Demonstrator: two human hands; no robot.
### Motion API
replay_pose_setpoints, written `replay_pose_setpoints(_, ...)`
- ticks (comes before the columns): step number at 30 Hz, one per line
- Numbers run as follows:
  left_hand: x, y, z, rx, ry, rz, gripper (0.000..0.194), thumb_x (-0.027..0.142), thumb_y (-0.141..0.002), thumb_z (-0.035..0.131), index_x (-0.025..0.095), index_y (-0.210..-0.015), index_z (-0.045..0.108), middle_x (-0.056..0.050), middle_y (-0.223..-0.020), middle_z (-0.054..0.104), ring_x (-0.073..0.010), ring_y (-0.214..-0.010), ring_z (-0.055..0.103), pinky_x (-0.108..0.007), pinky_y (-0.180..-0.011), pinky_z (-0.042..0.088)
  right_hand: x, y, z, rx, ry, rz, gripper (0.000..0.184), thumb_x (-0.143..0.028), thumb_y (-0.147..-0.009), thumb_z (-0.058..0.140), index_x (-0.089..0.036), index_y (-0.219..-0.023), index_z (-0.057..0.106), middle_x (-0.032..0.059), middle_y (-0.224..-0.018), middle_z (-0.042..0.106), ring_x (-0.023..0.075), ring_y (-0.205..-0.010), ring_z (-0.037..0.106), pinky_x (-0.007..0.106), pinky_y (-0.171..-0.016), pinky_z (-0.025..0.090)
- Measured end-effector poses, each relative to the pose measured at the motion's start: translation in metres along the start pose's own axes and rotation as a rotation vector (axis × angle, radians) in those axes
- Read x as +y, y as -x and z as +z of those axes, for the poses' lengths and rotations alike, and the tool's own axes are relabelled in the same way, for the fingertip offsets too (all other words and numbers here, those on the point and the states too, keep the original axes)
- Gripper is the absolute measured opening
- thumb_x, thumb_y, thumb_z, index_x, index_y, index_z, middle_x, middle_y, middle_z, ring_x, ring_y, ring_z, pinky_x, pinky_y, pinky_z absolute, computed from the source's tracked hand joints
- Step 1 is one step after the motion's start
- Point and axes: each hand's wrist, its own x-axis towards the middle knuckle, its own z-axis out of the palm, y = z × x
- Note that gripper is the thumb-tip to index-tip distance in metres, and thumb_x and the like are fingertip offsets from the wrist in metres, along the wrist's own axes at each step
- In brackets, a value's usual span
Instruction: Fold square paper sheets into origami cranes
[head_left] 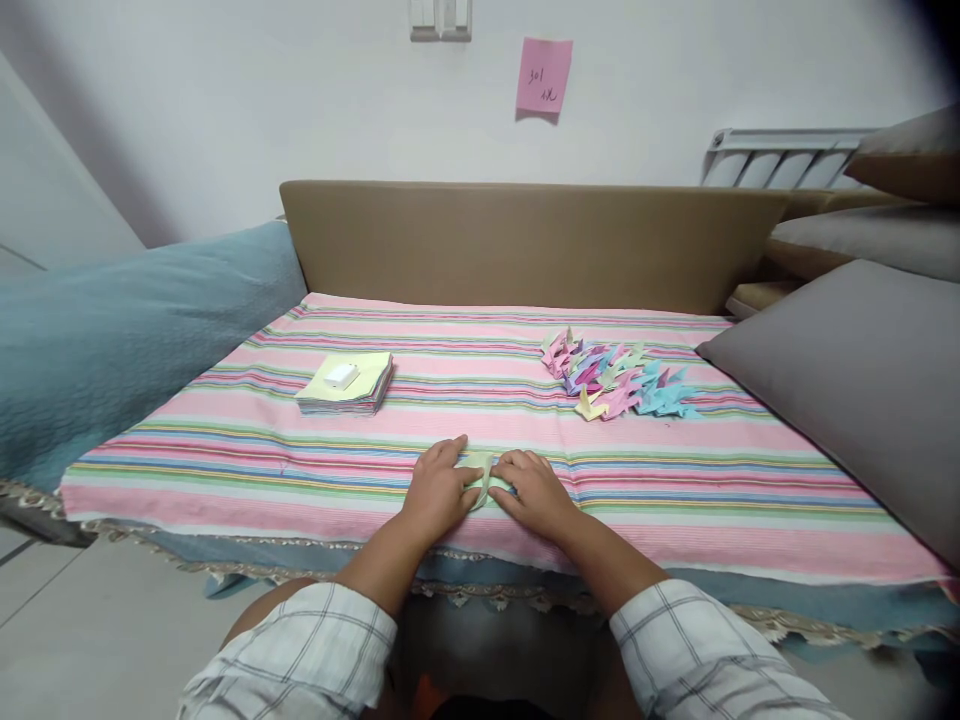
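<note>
A pale green sheet of folding paper [477,462] lies on the striped cloth near its front edge, partly folded, with an edge raised between my hands. My left hand [441,484] grips the paper's left part between thumb and fingers. From the other side my right hand [534,490] pinches the right part; its fingertips hide some of the paper. Farther back on the right sits a cluster of folded paper cranes [616,380] in pink, purple, blue, green and yellow. To the left rests a stack of square paper sheets [352,395], yellow on top, with a small white box-like object [342,376] on it.
The striped cloth [225,440] covers the seat up to a brown backrest [525,245]. Grey cushions [847,370] pile up at the right, and a blue covered armrest [150,310] stands at the left. A pink note [544,75] sticks to the wall.
</note>
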Motion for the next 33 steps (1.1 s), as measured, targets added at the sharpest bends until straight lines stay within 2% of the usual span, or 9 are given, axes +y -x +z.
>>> replay_pose_setpoints(4,0.003,-0.001,0.0,0.04,0.044,-0.006,0.014,0.025,-0.07,0.066,0.025,-0.083,0.072,-0.006,-0.137,0.045,-0.0296,-0.125,0.037,-0.049,-0.103,0.03,0.001,0.001,0.001,0.019,-0.015,-0.003,0.026,-0.029,-0.082,0.059,-0.023,-0.107,0.06,0.0052,-0.103,0.058,0.0204,-0.098,0.048,0.035,-0.086,0.036)
replay_pose_setpoints(8,0.002,-0.001,-0.007,-0.044,0.132,-0.028,0.014,0.022,-0.074,0.06,0.026,-0.082,0.071,-0.004,-0.135,0.047,-0.0272,-0.125,0.038,-0.047,-0.104,0.03,0.002,0.002,0.002,0.035,-0.018,-0.019,0.022,-0.03,-0.082,0.059,-0.023,-0.103,0.061,0.0052,-0.103,0.059,0.0206,-0.097,0.049,0.035,-0.086,0.036)
replay_pose_setpoints(11,-0.001,-0.001,-0.015,-0.13,0.23,-0.019,0.019,0.037,-0.077,0.059,0.026,-0.087,0.071,-0.005,-0.134,0.048,-0.0265,-0.127,0.038,-0.044,-0.104,0.031,0.001,0.003,0.002,0.044,-0.009,-0.017,0.021,-0.03,-0.083,0.059,-0.023,-0.102,0.061,0.005,-0.103,0.059,0.0207,-0.097,0.049,0.035,-0.086,0.036)
replay_pose_setpoints(14,-0.003,0.0,-0.019,-0.169,0.247,-0.001,0.04,0.053,-0.058,0.074,0.022,-0.084,0.07,-0.008,-0.14,0.041,-0.0315,-0.128,0.036,-0.045,-0.103,0.032,0.0,0.003,0.002,0.048,0.0,-0.01,0.021,-0.03,-0.082,0.06,-0.023,-0.102,0.062,0.0049,-0.102,0.059,0.021,-0.097,0.049,0.035,-0.086,0.036)
replay_pose_setpoints(16,-0.004,0.001,-0.018,-0.168,0.206,0.015,0.039,0.049,-0.052,0.078,0.021,-0.078,0.07,-0.009,-0.14,0.04,-0.0333,-0.127,0.036,-0.047,-0.104,0.031,0.0,0.003,0.002,0.048,0.0,-0.006,0.022,-0.03,-0.082,0.06,-0.023,-0.102,0.062,0.005,-0.102,0.059,0.0209,-0.097,0.049,0.035,-0.085,0.036)
replay_pose_setpoints(20,-0.003,0.001,-0.015,-0.171,0.155,0.037,0.02,0.036,-0.059,0.076,0.019,-0.069,0.07,-0.008,-0.14,0.041,-0.0326,-0.126,0.036,-0.047,-0.105,0.028,0.0,0.003,0.002,0.051,0.005,-0.014,0.023,-0.03,-0.082,0.06,-0.024,-0.104,0.063,0.0053,-0.104,0.058,0.0206,-0.098,0.048,0.035,-0.086,0.036)
replay_pose_setpoints(25,-0.002,0.003,-0.016,-0.178,0.127,0.052,0.015,0.029,-0.06,0.073,0.02,-0.071,0.071,-0.007,-0.143,0.038,-0.0338,-0.127,0.034,-0.048,-0.106,0.027,-0.003,0.003,0.002,0.055,0.02,-0.032,0.023,-0.027,-0.081,0.062,-0.024,-0.103,0.064,0.0055,-0.106,0.058,0.0211,-0.1,0.047,0.036,-0.087,0.034)
replay_pose_setpoints(33,-0.001,0.006,-0.02,-0.098,0.105,0.05,0.01,0.025,-0.064,0.07,0.023,-0.074,0.072,-0.004,-0.142,0.039,-0.0326,-0.13,0.031,-0.051,-0.107,0.025,-0.004,0.001,0.003,-0.007,-0.002,-0.024,0.02,-0.03,-0.084,0.058,-0.024,-0.103,0.063,0.0043,-0.102,0.06,0.02,-0.098,0.05,0.036,-0.086,0.033)
